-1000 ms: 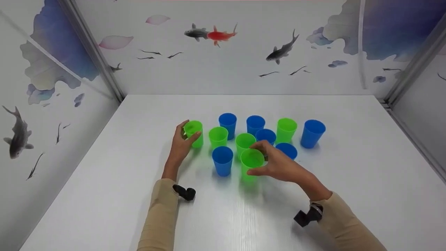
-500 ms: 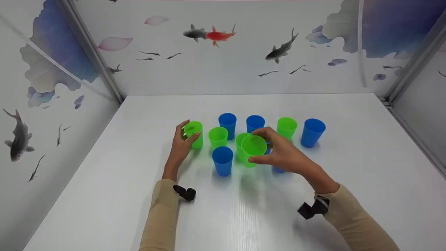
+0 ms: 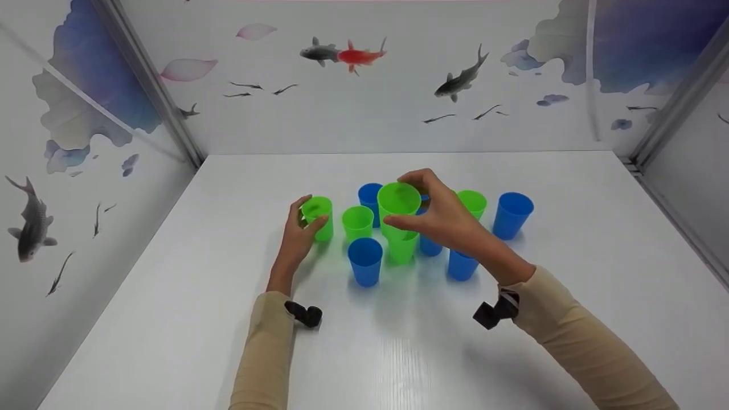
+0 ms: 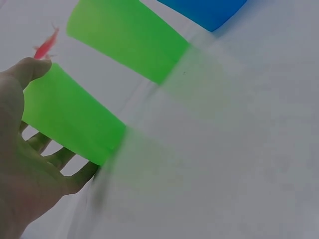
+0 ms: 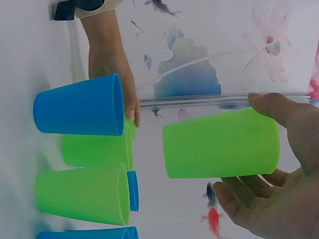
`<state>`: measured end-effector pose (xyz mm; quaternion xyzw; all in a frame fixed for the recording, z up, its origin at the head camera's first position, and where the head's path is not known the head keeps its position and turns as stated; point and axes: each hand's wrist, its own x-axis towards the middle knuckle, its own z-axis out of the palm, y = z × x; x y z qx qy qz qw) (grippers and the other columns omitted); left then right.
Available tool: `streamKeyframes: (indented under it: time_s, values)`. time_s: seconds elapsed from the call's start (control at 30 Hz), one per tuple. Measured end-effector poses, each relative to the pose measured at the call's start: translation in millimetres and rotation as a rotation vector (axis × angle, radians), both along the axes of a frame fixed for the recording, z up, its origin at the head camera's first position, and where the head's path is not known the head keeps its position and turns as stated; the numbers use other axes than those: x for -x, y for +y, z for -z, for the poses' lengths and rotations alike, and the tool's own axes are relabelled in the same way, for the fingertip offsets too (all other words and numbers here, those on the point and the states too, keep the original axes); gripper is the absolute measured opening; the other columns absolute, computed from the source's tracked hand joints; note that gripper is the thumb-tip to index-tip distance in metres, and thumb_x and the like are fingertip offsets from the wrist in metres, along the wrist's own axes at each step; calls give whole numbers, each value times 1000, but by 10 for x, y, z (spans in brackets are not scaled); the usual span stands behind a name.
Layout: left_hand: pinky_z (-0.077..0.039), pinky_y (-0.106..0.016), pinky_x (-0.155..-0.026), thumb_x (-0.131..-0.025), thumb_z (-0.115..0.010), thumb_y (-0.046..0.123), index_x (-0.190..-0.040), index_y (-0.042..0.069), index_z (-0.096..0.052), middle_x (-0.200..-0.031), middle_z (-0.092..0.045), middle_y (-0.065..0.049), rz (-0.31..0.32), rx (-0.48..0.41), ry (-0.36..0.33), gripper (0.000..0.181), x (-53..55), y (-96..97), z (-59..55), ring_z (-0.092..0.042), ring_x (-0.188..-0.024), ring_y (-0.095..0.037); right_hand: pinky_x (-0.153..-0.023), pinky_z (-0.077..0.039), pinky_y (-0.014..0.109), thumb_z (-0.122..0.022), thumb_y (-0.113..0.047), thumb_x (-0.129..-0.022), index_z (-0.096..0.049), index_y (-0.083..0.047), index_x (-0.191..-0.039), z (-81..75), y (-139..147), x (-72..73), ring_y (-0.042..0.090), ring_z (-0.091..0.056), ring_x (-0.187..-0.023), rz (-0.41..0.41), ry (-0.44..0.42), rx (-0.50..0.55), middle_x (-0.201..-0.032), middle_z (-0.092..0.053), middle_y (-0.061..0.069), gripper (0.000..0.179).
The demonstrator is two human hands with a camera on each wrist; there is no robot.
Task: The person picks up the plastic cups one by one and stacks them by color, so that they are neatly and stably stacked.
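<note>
My left hand (image 3: pixel 296 238) grips a green plastic cup (image 3: pixel 326 232) standing upright at the left end of the group, thumb on the near side and fingers round the far side. My right hand (image 3: pixel 444 215) holds another green cup (image 3: pixel 398 199) by its sides, lifted clear of the table. In the right wrist view this raised cup (image 5: pixel 222 144) hangs apart from the others. Below it in the head view stands a green cup (image 3: pixel 402 250), partly covered by it. A further green cup (image 3: pixel 357 223) is just right of the left hand's cup.
A blue cup (image 3: pixel 365 262) stands at the front. Other blue cups are behind (image 3: pixel 369 195), at centre right (image 3: pixel 430 246), at front right (image 3: pixel 462 266) and far right (image 3: pixel 512 216). One green cup (image 3: pixel 474 203) is partly hidden by the right hand. Printed walls enclose the white table (image 3: pixel 171 330).
My right hand has lifted its green cup from the front of the group and carried it away from me, slightly left, above the other cups. The left hand has stayed on its cup.
</note>
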<state>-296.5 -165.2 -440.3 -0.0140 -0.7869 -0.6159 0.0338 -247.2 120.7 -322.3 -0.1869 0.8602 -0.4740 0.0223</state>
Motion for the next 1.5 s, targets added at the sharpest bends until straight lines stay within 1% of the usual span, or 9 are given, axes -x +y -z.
streamKeyframes:
  time_s: [0.07, 0.17, 0.3, 0.43, 0.57, 0.73, 0.97, 1.2, 1.5]
  values:
    - [-23, -50, -126, -100, -63, 26, -157, 11, -26, -163, -29, -16, -4, 11, -3, 70, 61, -22, 85, -25, -154, -33, -110, -48, 43, -81, -39, -84, -42, -13, -141, -30, -66, 23, 23, -52, -131, -2, 8, 11, -142, -52, 5, 74]
    - [-21, -50, -127, -100, -62, 29, -158, 14, -25, -163, -28, -15, -3, 8, -3, 71, 157, -60, 227, -23, -155, -32, -102, -52, 40, -81, -39, -84, -43, -13, -141, -69, -160, 69, 22, -56, -123, -4, 7, 47, -139, -54, 4, 74]
    - [-21, -51, -126, -99, -64, 35, -157, 17, -26, -160, -33, -13, 4, -19, 14, 72, 205, -76, 292, -27, -153, -30, -93, -56, 38, -81, -38, -84, -43, -14, -143, -131, -274, 131, 23, -59, -117, 9, -14, 94, -138, -54, 4, 74]
    - [-23, -50, -126, -98, -64, 38, -156, 19, -28, -157, -38, -12, -2, -29, 16, 71, 220, -73, 296, -32, -150, -28, -97, -55, 39, -81, -41, -83, -45, -19, -145, -203, -389, 193, 23, -54, -128, 40, -43, 71, -144, -51, 3, 75]
    - [-24, -49, -126, -98, -64, 35, -155, 19, -29, -156, -39, -12, -17, -21, 13, 69, 221, -61, 287, -34, -148, -27, -102, -54, 40, -80, -42, -83, -47, -21, -147, -259, -508, 257, 24, -50, -135, 43, -62, 37, -149, -49, 3, 75]
    - [-23, -48, -126, -98, -64, 34, -155, 17, -29, -156, -38, -11, -19, -12, 14, 69, 222, -45, 270, -34, -149, -27, -103, -53, 39, -81, -39, -83, -48, -23, -147, -278, -643, 344, 24, -49, -135, 29, -95, 54, -150, -49, 4, 74]
    - [-22, -49, -127, -98, -64, 35, -156, 19, -28, -158, -37, -10, -19, 5, -3, 70, 230, -58, 274, -32, -150, -26, -104, -53, 38, -81, -35, -84, -47, -26, -147, -241, -819, 466, 23, -52, -133, 23, -161, 86, -154, -45, 7, 73]
    - [-21, -49, -127, -97, -64, 42, -155, 23, -28, -161, -34, -7, -15, 18, -15, 71, 229, -47, 258, -27, -153, -27, -102, -54, 36, -80, -32, -86, -45, -23, -148, -206, -962, 594, 23, -53, -131, 4, -132, 92, -153, -46, 8, 72]
    - [-24, -47, -126, -96, -65, 42, -155, 22, -27, -165, -28, -7, -41, 31, -71, 73, 224, -49, 237, -24, -155, -27, -105, -53, 31, -79, -31, -87, -40, -13, -149, -112, -1226, 720, 22, -56, -129, -3, -103, 95, -148, -50, 7, 76]
